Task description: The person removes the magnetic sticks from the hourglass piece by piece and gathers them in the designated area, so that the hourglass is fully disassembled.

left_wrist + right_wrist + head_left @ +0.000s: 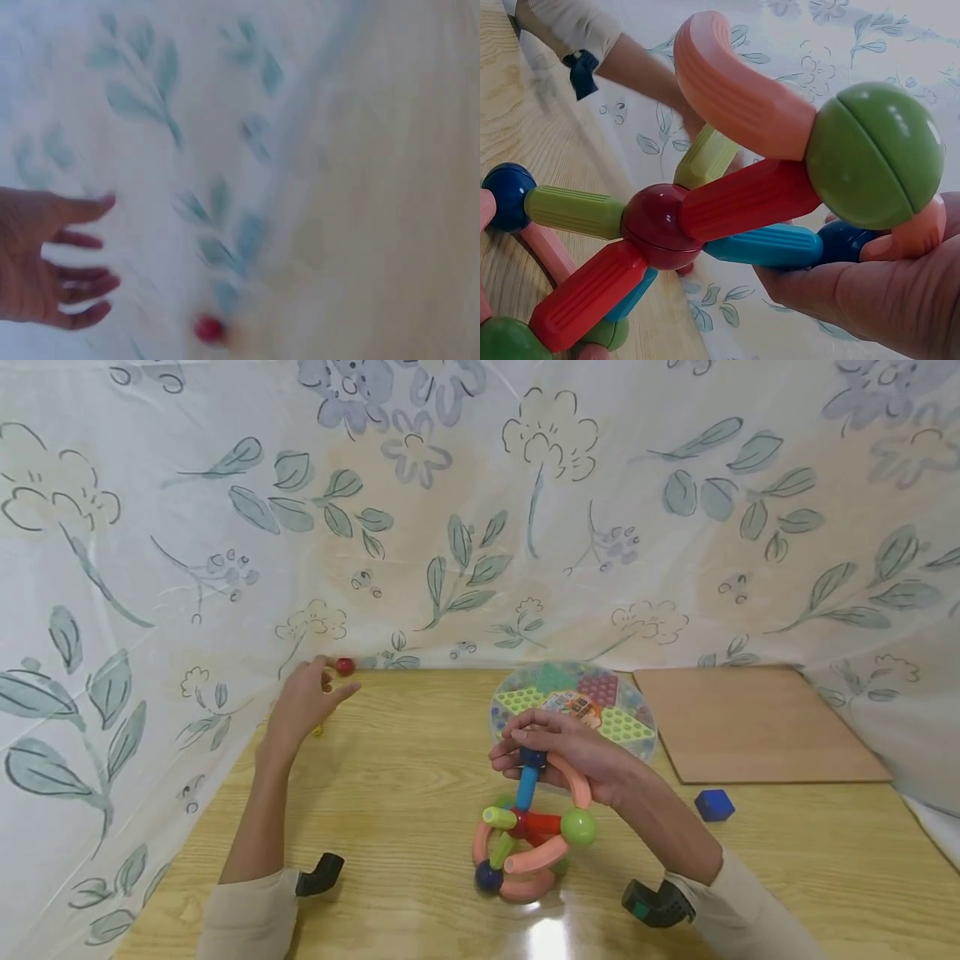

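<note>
My right hand (573, 747) holds a magnetic stick-and-ball construction (543, 823) by the dark blue ball (845, 241) at its top. A red ball (660, 225) forms its centre, with red, blue and lime rods meeting there. Curved salmon pieces (742, 90) link to green and dark blue balls round the outside. At the back left, my left hand (296, 706) reaches out empty with thumb and fingers spread. Just beyond its fingertips, a loose red ball (345, 667) sits at the table's back edge. The left wrist view is blurred, showing that ball (210, 329) apart from the fingers.
A small yellow piece (318, 730) lies partly behind my left hand. Behind the right hand is a round, star-patterned game board (517, 700). A brown wooden board (765, 727) lies at the back right, with a blue block (714, 805) before it. Flowered cloth (465, 510) hangs behind the table.
</note>
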A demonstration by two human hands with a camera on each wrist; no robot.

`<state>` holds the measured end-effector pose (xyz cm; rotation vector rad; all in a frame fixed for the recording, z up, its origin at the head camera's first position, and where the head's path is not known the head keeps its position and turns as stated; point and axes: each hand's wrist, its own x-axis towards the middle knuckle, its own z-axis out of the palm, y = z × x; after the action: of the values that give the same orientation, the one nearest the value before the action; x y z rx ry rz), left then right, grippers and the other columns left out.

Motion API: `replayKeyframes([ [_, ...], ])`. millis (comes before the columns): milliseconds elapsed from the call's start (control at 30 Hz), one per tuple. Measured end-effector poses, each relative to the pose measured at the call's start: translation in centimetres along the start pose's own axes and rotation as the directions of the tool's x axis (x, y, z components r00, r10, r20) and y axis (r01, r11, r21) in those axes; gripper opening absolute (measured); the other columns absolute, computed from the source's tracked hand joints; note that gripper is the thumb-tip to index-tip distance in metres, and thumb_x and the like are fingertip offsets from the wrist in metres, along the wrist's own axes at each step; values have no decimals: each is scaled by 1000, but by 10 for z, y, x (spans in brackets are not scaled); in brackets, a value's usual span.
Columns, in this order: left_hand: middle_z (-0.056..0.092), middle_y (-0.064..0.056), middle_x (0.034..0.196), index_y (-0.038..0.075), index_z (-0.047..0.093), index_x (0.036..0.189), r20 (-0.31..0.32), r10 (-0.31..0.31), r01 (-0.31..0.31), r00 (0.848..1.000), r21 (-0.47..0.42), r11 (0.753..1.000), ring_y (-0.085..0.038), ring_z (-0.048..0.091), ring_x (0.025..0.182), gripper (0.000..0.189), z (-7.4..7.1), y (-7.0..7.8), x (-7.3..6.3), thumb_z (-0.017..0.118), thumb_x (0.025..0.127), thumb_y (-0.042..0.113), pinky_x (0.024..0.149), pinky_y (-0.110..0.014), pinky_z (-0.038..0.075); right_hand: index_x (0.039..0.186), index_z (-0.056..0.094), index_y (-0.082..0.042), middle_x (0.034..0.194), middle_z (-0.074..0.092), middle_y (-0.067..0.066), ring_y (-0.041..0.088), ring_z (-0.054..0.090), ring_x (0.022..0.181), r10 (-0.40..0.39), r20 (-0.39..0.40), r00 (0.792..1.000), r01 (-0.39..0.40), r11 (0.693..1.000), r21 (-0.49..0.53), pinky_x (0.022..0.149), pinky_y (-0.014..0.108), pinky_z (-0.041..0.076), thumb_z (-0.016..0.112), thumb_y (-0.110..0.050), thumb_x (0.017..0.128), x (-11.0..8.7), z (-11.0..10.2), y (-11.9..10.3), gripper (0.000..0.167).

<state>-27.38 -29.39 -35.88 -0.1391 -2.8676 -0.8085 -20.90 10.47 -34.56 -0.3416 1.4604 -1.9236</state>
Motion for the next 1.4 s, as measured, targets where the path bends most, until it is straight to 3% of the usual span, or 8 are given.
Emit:
replayKeyframes([
  [167, 63, -18, 126, 4, 57, 140, 84, 271, -269, 959, -36, 963, -36, 67, 115, 48, -13, 59, -17, 68, 103, 32, 96, -54, 54, 121, 55, -7, 111, 75, 6, 16, 77, 103, -9, -1, 1000, 9, 1000, -12, 98, 34, 60, 48, -12, 111, -2, -1, 0, 14],
  [300, 69, -4, 120, 11, 63, 134, 135, 486, -477, 863, -97, 874, -18, 69, 107, 39, -15, 99, -41, 71, 101, 29, 93, -43, 57, 122, 54, -7, 111, 75, 6, 16, 77, 103, -10, 3, 1000, 10, 1000, -14, 99, 35, 60, 47, -12, 111, -2, -1, 0, 14],
  [433, 70, 6, 118, 17, 66, 131, 244, 654, -624, 716, -196, 757, -6, 67, 103, 34, -10, 136, -68, 71, 100, 30, 89, -31, 58, 123, 52, -7, 112, 73, 6, 15, 76, 103, 1, 8, 1000, -1, 1000, -12, 98, 34, 60, 46, -12, 112, -2, 0, 0, 14],
  [633, 66, 10, 108, 18, 67, 125, 366, 829, -827, 424, -216, 519, -2, 59, 91, 34, 12, 180, -104, 69, 100, 40, 85, -16, 50, 124, 51, -7, 112, 71, 5, 15, 75, 103, 6, 9, 1000, -6, 1000, -29, 97, 31, 60, 49, -15, 111, -2, 0, -1, 15],
  [700, 65, 10, 107, 17, 66, 123, 386, 846, -862, 369, -199, 466, -1, 56, 88, 37, 21, 190, -114, 69, 99, 44, 84, -12, 47, 124, 52, -6, 113, 72, 6, 15, 75, 104, 2, 10, 1000, -2, 999, -33, 97, 31, 60, 49, -16, 111, -2, 0, -1, 17],
  [800, 59, 10, 101, 18, 63, 122, 418, 834, -883, 361, -135, 450, 0, 50, 83, 41, 33, 200, -128, 70, 96, 49, 79, -9, 42, 124, 53, -5, 114, 73, 7, 16, 75, 105, -4, 9, 1000, 4, 999, -33, 98, 32, 60, 50, -17, 111, -2, 0, -1, 18],
  [1033, 51, 13, 88, 21, 55, 106, 416, 786, -876, 457, 56, 479, 2, 43, 75, 29, 48, 208, -141, 72, 98, 42, 65, -8, 32, 122, 55, -6, 113, 73, 7, 16, 76, 106, -9, 21, 1000, 9, 1000, -23, 99, 33, 60, 50, -16, 111, -1, 0, -1, 16],
  [1400, 44, 14, 83, 19, 53, 108, 432, 783, -874, 448, 28, 485, 4, 39, 69, 16, 52, 210, -139, 63, 105, 30, 62, -7, 29, 122, 55, -7, 113, 74, 5, 16, 76, 106, -12, 27, 1000, 13, 999, -32, 100, 34, 59, 49, -17, 111, 0, -1, 0, 16],
])
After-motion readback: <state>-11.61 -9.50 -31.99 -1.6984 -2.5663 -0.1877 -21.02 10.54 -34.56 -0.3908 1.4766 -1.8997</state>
